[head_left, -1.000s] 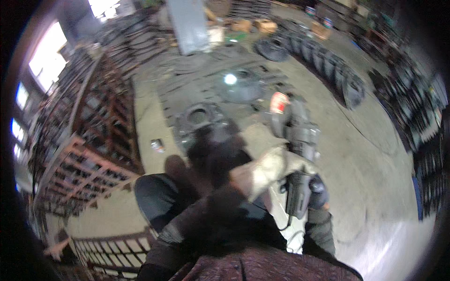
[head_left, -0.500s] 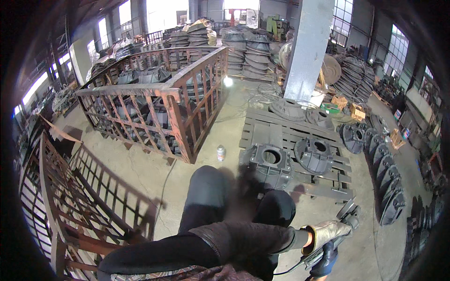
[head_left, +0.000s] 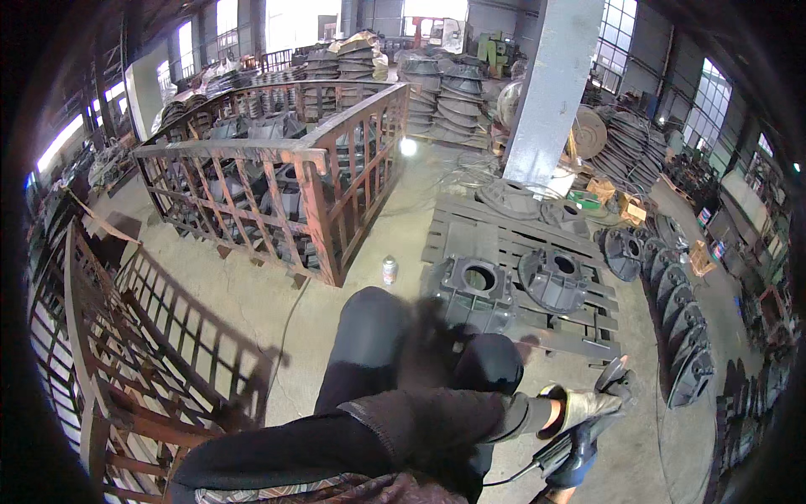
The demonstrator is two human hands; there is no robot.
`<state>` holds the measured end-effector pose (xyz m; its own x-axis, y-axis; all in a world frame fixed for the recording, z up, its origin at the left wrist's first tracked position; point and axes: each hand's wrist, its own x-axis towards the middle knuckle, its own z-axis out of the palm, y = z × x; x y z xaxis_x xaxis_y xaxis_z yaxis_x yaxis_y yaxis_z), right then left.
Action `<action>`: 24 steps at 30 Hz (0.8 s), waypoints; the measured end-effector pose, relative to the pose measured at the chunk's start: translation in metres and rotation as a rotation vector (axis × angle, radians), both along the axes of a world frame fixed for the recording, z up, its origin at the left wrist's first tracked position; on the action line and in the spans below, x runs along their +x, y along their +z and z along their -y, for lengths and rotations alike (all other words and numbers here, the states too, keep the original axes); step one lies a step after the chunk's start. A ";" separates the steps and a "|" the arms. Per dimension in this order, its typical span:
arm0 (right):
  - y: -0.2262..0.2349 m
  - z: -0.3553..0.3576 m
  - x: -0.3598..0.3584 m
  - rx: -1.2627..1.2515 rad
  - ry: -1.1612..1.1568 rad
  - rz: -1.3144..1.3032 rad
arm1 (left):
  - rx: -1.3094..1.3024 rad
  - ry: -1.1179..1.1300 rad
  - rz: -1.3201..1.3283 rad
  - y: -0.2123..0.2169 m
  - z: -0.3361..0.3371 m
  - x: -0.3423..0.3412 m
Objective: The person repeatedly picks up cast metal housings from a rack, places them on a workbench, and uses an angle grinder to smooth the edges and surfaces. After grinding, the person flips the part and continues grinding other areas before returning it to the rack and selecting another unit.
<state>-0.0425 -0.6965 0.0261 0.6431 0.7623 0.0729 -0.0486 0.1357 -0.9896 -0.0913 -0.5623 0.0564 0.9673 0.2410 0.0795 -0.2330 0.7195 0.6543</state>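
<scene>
Low on the right, both my gloved hands are closed around a dark corded power tool that looks like an angle grinder (head_left: 552, 454). My left hand (head_left: 585, 409), in a pale work glove, reaches across my body and grips near the tool's head. Below it my right hand (head_left: 573, 466), in a blue and dark glove, wraps round the tool's body. The head end points away from me, and whether it touches anything cannot be made out. Beyond my knees, a dark metal casting with a square flange (head_left: 477, 290) and a round flanged casting (head_left: 554, 279) rest on a slatted pallet (head_left: 470, 239).
A rusty barred crate (head_left: 323, 223) full of castings stands ahead left; another barred frame (head_left: 92, 336) is at near left. A spray can (head_left: 389, 270) stands on the floor. Right of the pallet runs a row of castings (head_left: 678, 311). A pillar (head_left: 554, 92) rises behind it.
The view has shifted slightly. Both hands and the tool sit a little further left in the picture, still gripped the same way. The castings on the pallet look unmoved.
</scene>
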 end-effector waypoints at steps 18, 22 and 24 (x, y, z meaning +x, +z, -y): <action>-0.017 0.021 0.153 -0.066 -0.311 0.002 | 0.864 0.834 -0.381 0.109 -0.324 -0.296; -0.085 -0.038 0.155 -0.347 -0.229 0.011 | 0.648 0.863 -0.638 0.044 -0.372 -0.327; -0.120 -0.076 0.145 -0.456 -0.150 0.009 | 0.927 0.724 -0.884 0.006 -0.393 -0.328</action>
